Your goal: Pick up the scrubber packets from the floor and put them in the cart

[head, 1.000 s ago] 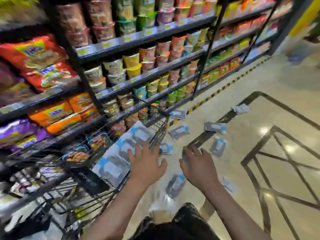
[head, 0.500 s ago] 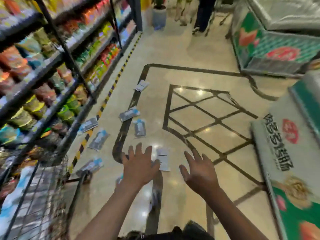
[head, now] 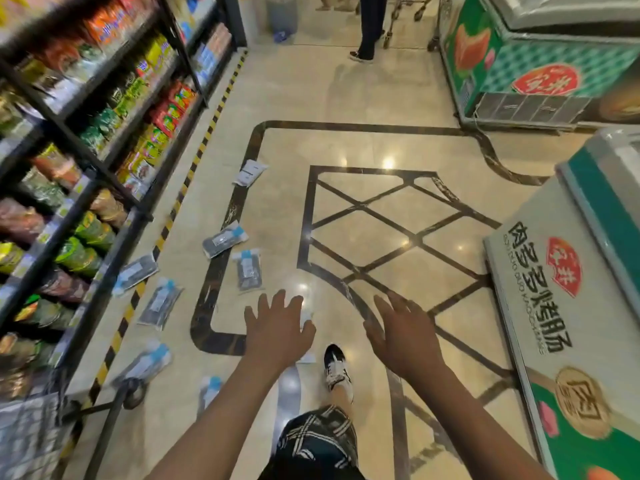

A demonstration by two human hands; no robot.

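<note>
Several flat scrubber packets in clear plastic with blue tops [head: 224, 239] lie scattered on the glossy beige tiled floor [head: 346, 98], mostly left of and beyond both hands. The left hand [head: 277, 329] hangs above the floor with fingers spread and holds nothing; a white packet [head: 306, 318] shows partly beneath it. The right hand [head: 403, 332] is likewise splayed and bare. The wire shopping cart [head: 31, 434] stands at the near left.

Floor [head: 346, 98] glossy polished stone; scrubber packets [head: 224, 239] shiny clear plastic; cart [head: 31, 441] metal wire.
</note>
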